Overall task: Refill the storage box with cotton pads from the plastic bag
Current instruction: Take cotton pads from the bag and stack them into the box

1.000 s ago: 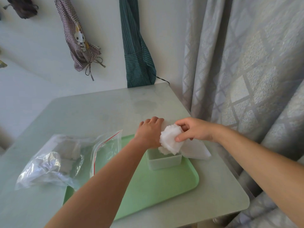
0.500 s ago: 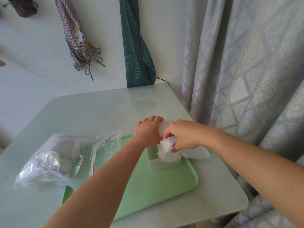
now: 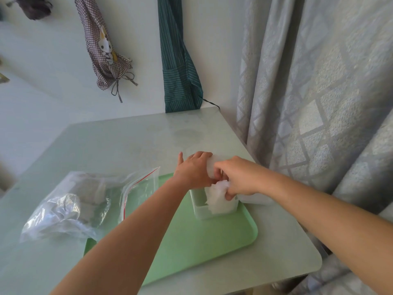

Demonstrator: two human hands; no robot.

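A small translucent white storage box (image 3: 203,211) stands on the far right part of a green tray (image 3: 191,248). My right hand (image 3: 238,177) grips a bunch of white cotton pads (image 3: 217,198) and presses them down into the box. My left hand (image 3: 193,170) rests on the box's far left rim, holding it steady. The box's white lid (image 3: 255,200) lies open behind my right hand. A clear plastic zip bag (image 3: 85,201) with a red seal line lies crumpled at the left, partly on the tray, its mouth open.
The tray sits on a pale glass-topped table (image 3: 127,141) whose right edge and rounded near corner are close to the box. A grey patterned curtain (image 3: 319,92) hangs just to the right. Aprons (image 3: 180,60) hang on the wall behind.
My right hand has come down from above the box with the cotton pads and now pushes them inside. My left hand stays on the box.
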